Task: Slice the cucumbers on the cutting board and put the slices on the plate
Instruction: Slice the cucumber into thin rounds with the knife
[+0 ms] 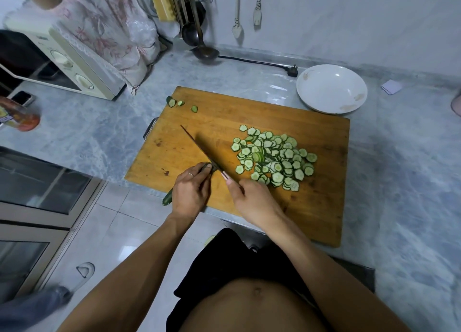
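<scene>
At nine o'clock of the view a microwave [62, 65] sits on the grey marble counter [399, 169], well apart from the work. The wooden cutting board [311, 207] lies at the centre. At its eleven o'clock corner rest three cut cucumber ends [177, 103], set aside as trimmings, it seems. The left hand [190, 194] curls its fingers [205, 168] over a cucumber [167, 197] whose dark green end pokes past the board's near edge at seven o'clock; the grip pins it so it cannot roll under the blade. Just beside those fingertips the knife [199, 147] runs up toward eleven o'clock, its blade against the knuckles as a guide. The right hand [254, 202] is clenched round the handle, forefinger stretched along it for control. At three o'clock of the knife a heap of cucumber slices [274, 157] lies on the board, pushed clear of the cutting spot. The white plate [311, 97] waits at one o'clock, touching the board's far corner, with no slices in it; the transfer looks not yet begun.
</scene>
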`<state>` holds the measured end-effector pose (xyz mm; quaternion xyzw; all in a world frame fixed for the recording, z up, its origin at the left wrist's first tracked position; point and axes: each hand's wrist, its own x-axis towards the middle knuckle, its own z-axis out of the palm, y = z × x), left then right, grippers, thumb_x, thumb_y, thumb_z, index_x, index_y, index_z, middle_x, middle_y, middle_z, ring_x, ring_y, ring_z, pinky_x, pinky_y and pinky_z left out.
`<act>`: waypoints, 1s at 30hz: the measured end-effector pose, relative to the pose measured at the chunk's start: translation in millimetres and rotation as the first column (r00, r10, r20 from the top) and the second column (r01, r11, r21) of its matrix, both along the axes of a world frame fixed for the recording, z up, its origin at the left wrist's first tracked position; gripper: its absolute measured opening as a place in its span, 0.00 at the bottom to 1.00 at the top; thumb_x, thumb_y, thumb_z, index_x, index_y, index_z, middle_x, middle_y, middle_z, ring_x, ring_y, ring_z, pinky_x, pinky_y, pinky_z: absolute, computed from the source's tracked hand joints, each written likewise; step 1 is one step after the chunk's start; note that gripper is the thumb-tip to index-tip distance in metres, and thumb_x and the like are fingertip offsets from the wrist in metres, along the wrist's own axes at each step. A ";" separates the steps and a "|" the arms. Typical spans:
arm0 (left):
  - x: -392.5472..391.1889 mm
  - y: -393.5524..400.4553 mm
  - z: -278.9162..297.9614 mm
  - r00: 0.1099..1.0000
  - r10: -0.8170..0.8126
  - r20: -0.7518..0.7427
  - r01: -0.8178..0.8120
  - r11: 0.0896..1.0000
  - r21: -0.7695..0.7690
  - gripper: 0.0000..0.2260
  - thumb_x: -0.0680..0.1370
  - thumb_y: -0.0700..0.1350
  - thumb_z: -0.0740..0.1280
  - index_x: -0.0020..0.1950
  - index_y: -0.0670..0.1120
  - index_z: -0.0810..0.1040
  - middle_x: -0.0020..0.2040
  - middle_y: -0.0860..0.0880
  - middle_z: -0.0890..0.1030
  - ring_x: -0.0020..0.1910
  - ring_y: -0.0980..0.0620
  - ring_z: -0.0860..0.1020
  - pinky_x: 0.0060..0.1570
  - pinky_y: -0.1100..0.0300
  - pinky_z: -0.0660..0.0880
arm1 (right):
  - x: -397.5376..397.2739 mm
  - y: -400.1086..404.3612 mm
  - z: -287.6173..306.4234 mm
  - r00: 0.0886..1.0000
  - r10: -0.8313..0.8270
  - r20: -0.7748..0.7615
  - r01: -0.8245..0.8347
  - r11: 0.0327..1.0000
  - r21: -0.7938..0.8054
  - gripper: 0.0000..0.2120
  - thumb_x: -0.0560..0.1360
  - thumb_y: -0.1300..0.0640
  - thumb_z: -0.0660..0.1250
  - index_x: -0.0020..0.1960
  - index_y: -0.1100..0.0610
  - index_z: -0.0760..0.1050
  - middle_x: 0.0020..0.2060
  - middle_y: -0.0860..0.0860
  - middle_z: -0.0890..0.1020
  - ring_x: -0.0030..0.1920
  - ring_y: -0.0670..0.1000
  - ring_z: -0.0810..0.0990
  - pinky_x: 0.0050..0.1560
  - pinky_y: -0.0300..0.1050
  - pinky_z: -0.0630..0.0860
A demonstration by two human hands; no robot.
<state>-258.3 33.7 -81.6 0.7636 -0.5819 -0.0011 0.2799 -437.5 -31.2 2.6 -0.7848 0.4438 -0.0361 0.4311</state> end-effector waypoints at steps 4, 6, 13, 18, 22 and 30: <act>-4.1 -1.3 12.2 0.993 0.050 -0.103 -0.049 0.999 0.008 0.13 0.76 0.37 0.69 0.61 0.41 0.82 0.62 0.42 0.80 0.59 0.42 0.78 0.57 0.51 0.77 | -15.5 -17.1 2.0 0.999 0.010 0.033 -0.009 1.000 -0.029 0.24 0.82 0.42 0.56 0.33 0.54 0.65 0.29 0.50 0.69 0.29 0.50 0.68 0.32 0.46 0.62; -7.4 -1.3 26.0 0.969 0.142 -0.200 -0.160 0.984 -0.073 0.13 0.77 0.42 0.68 0.62 0.43 0.82 0.65 0.44 0.78 0.63 0.45 0.75 0.63 0.55 0.72 | -25.2 -23.7 6.4 0.998 0.045 0.036 -0.041 0.994 -0.098 0.24 0.82 0.41 0.57 0.33 0.55 0.65 0.28 0.50 0.69 0.28 0.49 0.67 0.29 0.47 0.59; -25.1 -22.8 92.4 0.984 -0.020 -0.177 -0.040 0.943 -0.330 0.10 0.74 0.48 0.73 0.52 0.45 0.85 0.53 0.48 0.82 0.54 0.52 0.79 0.57 0.57 0.74 | -52.8 -47.5 17.0 0.962 0.189 -0.199 -0.258 0.870 -0.419 0.22 0.80 0.37 0.57 0.48 0.56 0.74 0.35 0.50 0.78 0.32 0.50 0.76 0.32 0.48 0.75; -30.1 -55.9 88.1 0.974 -0.035 -0.223 0.080 0.978 0.195 0.20 0.69 0.61 0.75 0.56 0.53 0.85 0.56 0.49 0.82 0.56 0.50 0.78 0.58 0.53 0.75 | -68.7 -46.5 15.7 0.927 0.215 -0.307 -0.353 0.780 -0.516 0.25 0.80 0.35 0.53 0.51 0.56 0.73 0.38 0.50 0.79 0.36 0.51 0.79 0.36 0.47 0.76; -33.1 -77.4 82.4 0.951 -0.077 -0.299 0.156 0.955 0.250 0.12 0.72 0.55 0.75 0.53 0.53 0.85 0.55 0.52 0.83 0.56 0.52 0.78 0.58 0.51 0.75 | -79.9 -40.7 12.3 0.916 0.201 -0.347 -0.373 0.745 -0.553 0.26 0.81 0.35 0.52 0.53 0.56 0.74 0.41 0.51 0.82 0.39 0.53 0.81 0.36 0.45 0.73; -38.7 -102.1 81.8 0.970 0.020 -0.243 0.033 0.976 0.213 0.09 0.77 0.40 0.70 0.56 0.48 0.84 0.56 0.48 0.83 0.49 0.53 0.79 0.50 0.63 0.74 | -93.1 -34.6 5.5 0.940 0.158 -0.301 -0.312 0.754 -0.578 0.24 0.80 0.35 0.54 0.50 0.56 0.73 0.38 0.51 0.80 0.36 0.53 0.81 0.32 0.45 0.73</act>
